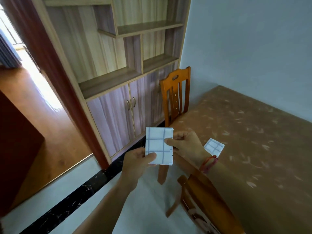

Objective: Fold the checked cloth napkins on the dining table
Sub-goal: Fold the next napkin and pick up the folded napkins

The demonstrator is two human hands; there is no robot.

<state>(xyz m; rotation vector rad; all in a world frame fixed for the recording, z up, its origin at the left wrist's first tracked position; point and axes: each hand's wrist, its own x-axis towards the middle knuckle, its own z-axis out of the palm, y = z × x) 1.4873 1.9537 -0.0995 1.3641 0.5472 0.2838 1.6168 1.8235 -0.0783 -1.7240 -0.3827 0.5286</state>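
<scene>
While you're holding the folded napkin up off the table, your left hand is pinching its bottom corner and your right hand is pinching the right edge. Another folded napkin is lying on the table (just beside your right wrist).

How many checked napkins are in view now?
2. One folded napkin is pinched between the left hand and right hand; the other napkin lies on the table, partly hidden behind the right wrist. Others may be out of view.

The first napkin was up between the left hand and the right hand. The second napkin lay on the table, right of them. A chair stood behind.
</scene>
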